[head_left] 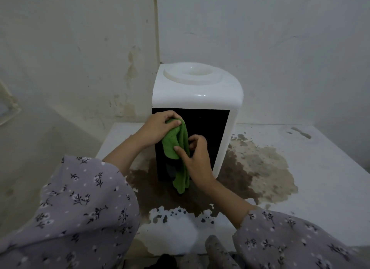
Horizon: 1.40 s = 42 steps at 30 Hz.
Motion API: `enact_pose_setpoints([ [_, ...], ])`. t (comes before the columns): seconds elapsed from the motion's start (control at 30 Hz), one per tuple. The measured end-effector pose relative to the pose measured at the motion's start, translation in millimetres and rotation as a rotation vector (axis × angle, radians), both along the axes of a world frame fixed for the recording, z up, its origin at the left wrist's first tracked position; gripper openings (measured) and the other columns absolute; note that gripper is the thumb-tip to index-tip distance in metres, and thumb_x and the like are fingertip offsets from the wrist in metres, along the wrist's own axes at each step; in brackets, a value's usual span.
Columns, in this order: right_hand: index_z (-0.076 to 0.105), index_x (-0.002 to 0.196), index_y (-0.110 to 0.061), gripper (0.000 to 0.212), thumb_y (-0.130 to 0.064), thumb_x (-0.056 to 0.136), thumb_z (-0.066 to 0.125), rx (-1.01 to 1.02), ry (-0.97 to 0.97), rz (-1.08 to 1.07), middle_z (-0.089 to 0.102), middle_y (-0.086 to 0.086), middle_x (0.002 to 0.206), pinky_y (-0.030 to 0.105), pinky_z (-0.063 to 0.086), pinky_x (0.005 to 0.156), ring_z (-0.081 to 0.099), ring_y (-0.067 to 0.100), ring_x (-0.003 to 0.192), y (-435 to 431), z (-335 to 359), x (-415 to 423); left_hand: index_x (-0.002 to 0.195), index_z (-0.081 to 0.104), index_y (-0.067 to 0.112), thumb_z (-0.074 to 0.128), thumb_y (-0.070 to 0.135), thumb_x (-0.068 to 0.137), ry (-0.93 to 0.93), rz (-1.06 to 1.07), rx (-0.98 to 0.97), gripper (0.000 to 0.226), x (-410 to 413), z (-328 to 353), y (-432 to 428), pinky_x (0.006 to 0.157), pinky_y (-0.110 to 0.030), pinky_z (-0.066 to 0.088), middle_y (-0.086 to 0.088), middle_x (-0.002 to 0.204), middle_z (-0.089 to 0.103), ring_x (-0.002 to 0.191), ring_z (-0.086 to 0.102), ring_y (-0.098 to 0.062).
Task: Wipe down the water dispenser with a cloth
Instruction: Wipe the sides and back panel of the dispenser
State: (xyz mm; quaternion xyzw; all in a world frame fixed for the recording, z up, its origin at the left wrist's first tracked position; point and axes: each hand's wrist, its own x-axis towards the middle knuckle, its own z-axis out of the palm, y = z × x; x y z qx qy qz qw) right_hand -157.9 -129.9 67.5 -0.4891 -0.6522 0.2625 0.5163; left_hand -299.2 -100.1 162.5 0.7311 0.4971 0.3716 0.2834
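A white water dispenser [197,92] with a black front panel stands on a stained white tabletop [310,168] in the corner of the room. A green cloth [176,144] hangs in front of the black panel. My left hand [158,128] grips the cloth's top end, fingers curled round it. My right hand [197,158] pinches the cloth lower down, thumb on its front. The lower part of the panel is hidden behind the cloth and my hands.
Brown stains and peeled paint [260,168] spread over the tabletop around the dispenser's base. Walls stand close behind [260,38] and to the left [80,48]. A dark rounded object [216,246] sits at the table's near edge.
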Motion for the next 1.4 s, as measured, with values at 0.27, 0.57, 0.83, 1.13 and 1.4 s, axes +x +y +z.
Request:
enact_pose_setpoints([
  [0.27,0.048,0.113,-0.008,0.033,-0.024,0.087,0.061,-0.180,-0.396,-0.033,0.050,0.005,0.107,0.028,0.045,0.070,0.051,0.016,0.096,-9,-52,3,0.096,0.064,0.011,0.055,0.015,0.093,-0.126,0.022,-0.050,0.011,0,6,0,0.069,-0.013,0.046,0.009,0.086,0.064,0.078,0.059,-0.004],
  [0.57,0.063,0.087,-0.001,0.016,-0.015,0.084,0.068,-0.598,-0.222,0.057,0.062,0.006,0.069,0.021,0.045,0.049,0.057,0.010,0.055,17,-4,40,0.090,0.064,0.015,0.056,0.020,0.088,0.235,0.279,0.017,0.010,-18,-12,2,0.050,-0.016,0.037,0.005,0.070,0.058,0.063,0.053,-0.008],
  [0.83,0.051,0.065,-0.012,0.025,-0.023,0.085,0.062,-0.667,-0.063,-0.029,0.046,0.002,0.058,0.016,0.031,0.036,0.044,0.013,0.049,30,73,42,0.094,0.055,0.011,0.051,0.019,0.090,0.459,0.311,-0.086,0.010,-11,-21,-6,0.047,-0.022,0.029,0.002,0.072,0.051,0.061,0.045,-0.010],
  [1.13,0.061,0.074,-0.009,0.013,-0.016,0.084,0.066,-0.714,-0.469,0.365,0.051,0.001,0.060,0.017,0.033,0.039,0.046,0.004,0.038,23,71,25,0.094,0.050,0.016,0.052,0.016,0.091,0.288,0.085,-0.380,0.003,11,-25,-15,0.042,-0.018,0.041,0.005,0.082,0.048,0.069,0.045,-0.007],
  [1.4,0.056,0.100,-0.024,0.030,-0.029,0.077,0.075,-0.697,-0.486,0.584,0.061,-0.005,0.093,0.018,0.041,0.068,0.056,0.008,0.083,13,80,25,0.107,0.038,0.009,0.030,0.011,0.099,-0.097,0.042,-0.564,0.011,10,-14,-27,0.056,-0.027,0.057,-0.008,0.087,0.049,0.066,0.058,-0.018],
])
